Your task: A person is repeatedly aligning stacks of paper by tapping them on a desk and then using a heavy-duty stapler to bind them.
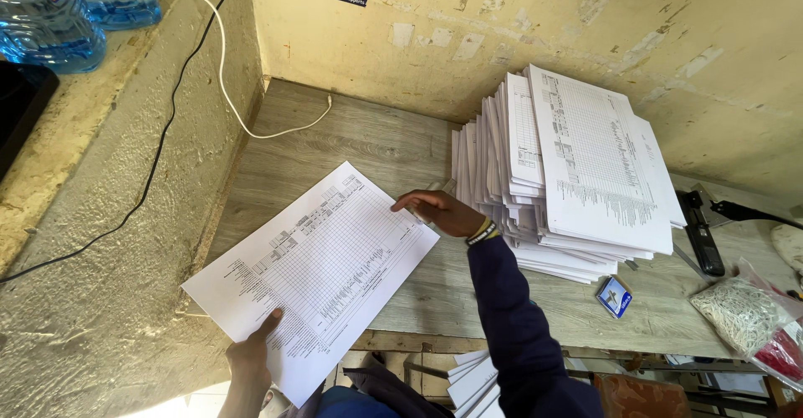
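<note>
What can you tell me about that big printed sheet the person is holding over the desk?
The sheet is a large white piece of paper, printed in black with a dense grid of rows and columns and blocks of small text along one edge. It looks thin and flat, uncreased. It lies at a slant over the front left of the wooden desk, its lower corner hanging past the desk's edge. The left hand pinches its lower edge, thumb on top, while the right hand rests fingertips at its upper right edge.

Bare desk (pixel 368 138) lies open behind the printed sheet (pixel 322 259); the paper stack (pixel 577 175) blocks the right.
</note>
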